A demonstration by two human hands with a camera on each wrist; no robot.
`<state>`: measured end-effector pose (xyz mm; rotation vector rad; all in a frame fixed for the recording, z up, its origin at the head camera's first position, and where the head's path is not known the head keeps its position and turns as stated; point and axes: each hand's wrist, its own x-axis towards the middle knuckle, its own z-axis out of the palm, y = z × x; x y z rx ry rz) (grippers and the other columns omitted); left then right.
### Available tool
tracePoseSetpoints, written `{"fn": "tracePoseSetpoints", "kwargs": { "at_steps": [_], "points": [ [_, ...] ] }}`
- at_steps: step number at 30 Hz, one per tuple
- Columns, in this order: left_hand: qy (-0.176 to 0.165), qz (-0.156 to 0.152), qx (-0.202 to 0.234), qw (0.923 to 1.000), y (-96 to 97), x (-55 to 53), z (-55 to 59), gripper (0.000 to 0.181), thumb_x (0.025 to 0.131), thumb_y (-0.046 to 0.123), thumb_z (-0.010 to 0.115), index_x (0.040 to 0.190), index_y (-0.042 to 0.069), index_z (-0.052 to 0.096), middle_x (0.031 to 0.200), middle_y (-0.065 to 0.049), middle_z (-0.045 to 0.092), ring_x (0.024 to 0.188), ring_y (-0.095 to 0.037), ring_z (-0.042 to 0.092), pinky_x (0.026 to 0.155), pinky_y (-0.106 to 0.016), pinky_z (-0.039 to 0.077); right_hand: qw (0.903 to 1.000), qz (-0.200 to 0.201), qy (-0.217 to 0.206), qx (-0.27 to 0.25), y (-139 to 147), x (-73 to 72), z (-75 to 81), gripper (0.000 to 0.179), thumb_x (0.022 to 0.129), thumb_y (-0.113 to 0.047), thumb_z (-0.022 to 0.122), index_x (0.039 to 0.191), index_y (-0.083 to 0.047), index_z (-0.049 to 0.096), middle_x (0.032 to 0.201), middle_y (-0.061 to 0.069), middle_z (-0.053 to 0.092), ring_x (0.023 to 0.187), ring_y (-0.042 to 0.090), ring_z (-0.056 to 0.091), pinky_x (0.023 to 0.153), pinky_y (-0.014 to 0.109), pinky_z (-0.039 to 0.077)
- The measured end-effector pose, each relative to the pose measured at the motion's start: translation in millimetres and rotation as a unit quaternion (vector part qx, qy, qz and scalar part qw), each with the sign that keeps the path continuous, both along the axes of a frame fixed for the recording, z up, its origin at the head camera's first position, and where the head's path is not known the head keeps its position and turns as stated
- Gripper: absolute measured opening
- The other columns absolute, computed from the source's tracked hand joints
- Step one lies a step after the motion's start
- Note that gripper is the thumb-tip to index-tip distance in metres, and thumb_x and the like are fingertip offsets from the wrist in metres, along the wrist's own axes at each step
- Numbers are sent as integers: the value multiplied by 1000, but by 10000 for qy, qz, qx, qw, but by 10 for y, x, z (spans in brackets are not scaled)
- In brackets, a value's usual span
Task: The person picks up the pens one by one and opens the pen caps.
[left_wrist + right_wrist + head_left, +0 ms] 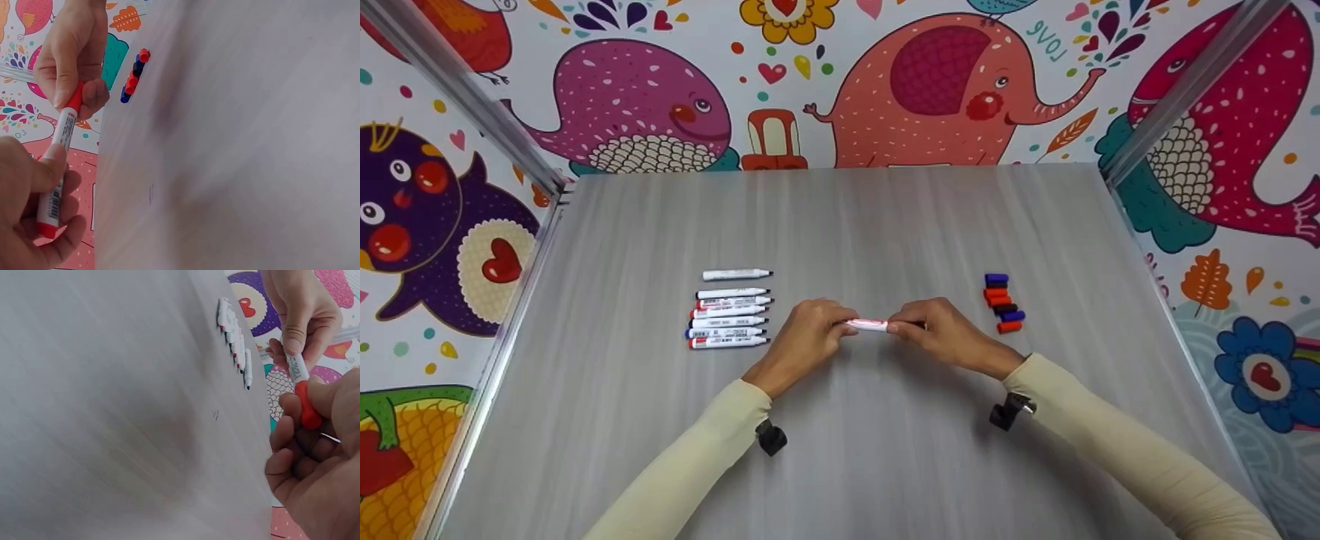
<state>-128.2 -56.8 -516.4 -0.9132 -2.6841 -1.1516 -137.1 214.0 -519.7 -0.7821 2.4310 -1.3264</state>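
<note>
Between both hands is a white marker [868, 324] with a red cap [75, 97] on its tip end and a red plug at its other end. My left hand [811, 330] grips the white barrel, thumb on one side and fingers on the other, as the left wrist view shows. With thumb and fingers my right hand [949, 335] pinches the red cap [307, 405]. To the left lies a row of several uncapped white markers [729, 322], tips facing right. A group of several loose caps [1002, 308], red, blue and black, lies to the right.
The grey wood-grain table [840, 450] has metal rails [510, 300] along its sides. Walls with printed cartoon animals [937, 97] stand behind and beside it. A small dark scribble [215, 415] marks the tabletop in the right wrist view.
</note>
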Motion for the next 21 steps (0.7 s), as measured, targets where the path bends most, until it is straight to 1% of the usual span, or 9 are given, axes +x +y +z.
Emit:
{"fn": "tracePoseSetpoints", "kwargs": {
  "at_steps": [2,4,9,12,16,21],
  "points": [
    [-24,-11,14,10000,-18,5,19,6,97,6,83,102,3,86,93,-5,81,82,-16,70,75,-37,61,9999,20,115,-2,-19,5,2,20,107,-20,75,111,-4,86,80,-5,65,75,14,57,69,27,48],
    [-123,-42,44,9999,-24,5,36,6,97,5,83,102,3,86,94,-5,81,81,-16,69,75,-36,60,9997,45,233,-15,-29,17,7,19,107,-19,75,113,-4,85,81,-5,64,75,14,57,69,27,48],
    [-573,-119,91,9982,-21,17,93,7,98,4,81,103,4,86,94,-5,81,79,-14,65,73,-32,57,9982,153,576,-88,-25,44,8,16,107,-19,74,112,-9,86,81,0,66,75,13,57,70,27,47],
    [-751,-105,53,9971,-11,37,133,8,99,2,80,103,4,86,94,-5,81,78,-12,63,72,-30,56,9967,232,763,-151,-15,57,10,15,107,-18,74,112,-11,86,82,3,69,76,13,57,71,27,48],
    [-863,-204,85,9960,27,61,188,8,99,-1,79,102,2,86,89,-6,78,75,-12,58,70,-30,52,9953,272,906,-221,21,85,14,14,107,-18,74,111,-13,87,83,6,71,75,13,57,70,26,48],
    [-863,-379,172,9954,60,69,235,8,100,-2,76,97,1,83,84,-12,75,74,-13,55,68,-30,47,9923,340,1139,-355,78,98,14,13,106,-12,73,110,-13,86,84,2,71,75,12,59,69,26,49]
  ]
}}
